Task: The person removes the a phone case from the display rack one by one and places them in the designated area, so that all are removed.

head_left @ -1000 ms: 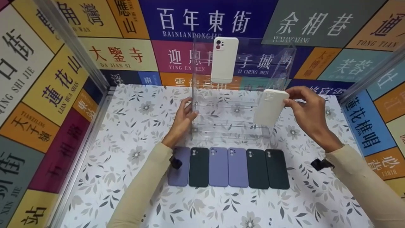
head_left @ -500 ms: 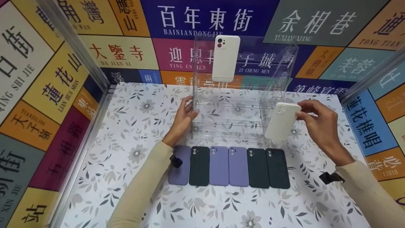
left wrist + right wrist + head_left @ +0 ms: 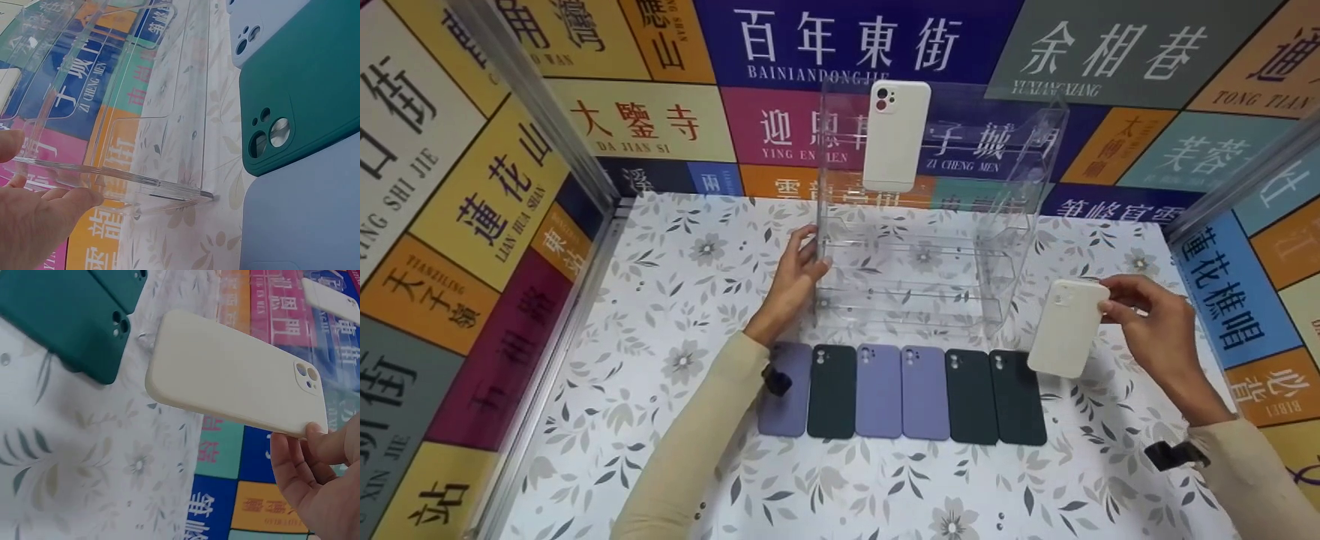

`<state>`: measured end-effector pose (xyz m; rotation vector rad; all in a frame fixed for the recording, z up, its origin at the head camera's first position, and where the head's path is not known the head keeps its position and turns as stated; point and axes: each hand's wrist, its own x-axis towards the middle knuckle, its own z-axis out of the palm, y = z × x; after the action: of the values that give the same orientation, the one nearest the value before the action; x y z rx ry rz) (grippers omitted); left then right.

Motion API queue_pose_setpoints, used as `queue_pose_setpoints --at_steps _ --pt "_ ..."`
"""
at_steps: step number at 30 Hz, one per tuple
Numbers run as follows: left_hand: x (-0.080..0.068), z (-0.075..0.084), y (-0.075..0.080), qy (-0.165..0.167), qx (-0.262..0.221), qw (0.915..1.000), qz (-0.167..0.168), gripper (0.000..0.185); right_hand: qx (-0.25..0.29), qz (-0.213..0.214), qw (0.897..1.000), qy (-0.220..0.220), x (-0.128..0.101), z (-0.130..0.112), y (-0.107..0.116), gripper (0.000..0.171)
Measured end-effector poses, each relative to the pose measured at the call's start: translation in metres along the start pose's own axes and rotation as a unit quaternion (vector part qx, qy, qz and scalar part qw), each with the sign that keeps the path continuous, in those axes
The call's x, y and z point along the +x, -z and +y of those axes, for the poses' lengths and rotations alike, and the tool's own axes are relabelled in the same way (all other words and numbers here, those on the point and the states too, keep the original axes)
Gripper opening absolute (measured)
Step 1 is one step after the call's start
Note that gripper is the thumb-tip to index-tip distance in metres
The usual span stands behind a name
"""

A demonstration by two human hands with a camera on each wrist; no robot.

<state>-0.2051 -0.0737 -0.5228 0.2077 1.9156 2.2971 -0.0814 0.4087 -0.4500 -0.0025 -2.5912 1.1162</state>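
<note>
Since 1 s ago, right hand (image 3: pixel 1155 330) has carried the cream phone case (image 3: pixel 1067 327) down and to the right, away from the front of the clear acrylic rack (image 3: pixel 922 225); it now hangs in the air just past the right end of the case row. Thumb and fingertips (image 3: pixel 315 439) pinch the cream case at its camera end; the rest of the case sticks out free, tilted, not touching the tablecloth (image 3: pixel 660 300). In the right wrist view the case floats above the floral cloth with a dark green case (image 3: pixel 62 315) lying below and beyond it.

Left hand (image 3: pixel 795 281) unchanged: fingers lightly curled around the rack's left front edge, thumb on the near side, steadying it. Left wrist view shows fingers (image 3: pixel 50 202) against the clear panel's lower edge.

A 2nd cream case (image 3: pixel 895 135) stands upright on the rack's top tier, camera cutout at upper left.

Row on the cloth in front of the rack, 6 cases side by side, touching or nearly so, left to right: lavender (image 3: pixel 787 394), dark green (image 3: pixel 832 390), lavender (image 3: pixel 878 390), lavender (image 3: pixel 925 391), dark green (image 3: pixel 970 394), dark green (image 3: pixel 1017 396). Left forearm crosses over the leftmost lavender case.

Walls of coloured sign panels (image 3: pixel 847 37) surround the table.
</note>
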Motion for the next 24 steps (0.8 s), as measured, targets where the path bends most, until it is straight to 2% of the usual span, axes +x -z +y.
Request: queue_pose_setpoints --at_steps 7,12,24 --pt "0.0 -0.001 0.001 0.002 0.001 1.0 -0.006 0.065 -0.006 -0.034 0.999 -0.04 -0.014 0.034 0.007 0.03" --pt "0.0 -0.002 0.0 0.0 -0.002 0.9999 -0.01 0.065 0.014 -0.066 0.995 -0.073 -0.026 0.055 0.008 0.032" --pt "0.0 -0.002 0.001 -0.004 -0.007 0.9999 -0.012 0.062 0.02 -0.149 0.98 -0.128 -0.043 0.086 0.001 0.034"
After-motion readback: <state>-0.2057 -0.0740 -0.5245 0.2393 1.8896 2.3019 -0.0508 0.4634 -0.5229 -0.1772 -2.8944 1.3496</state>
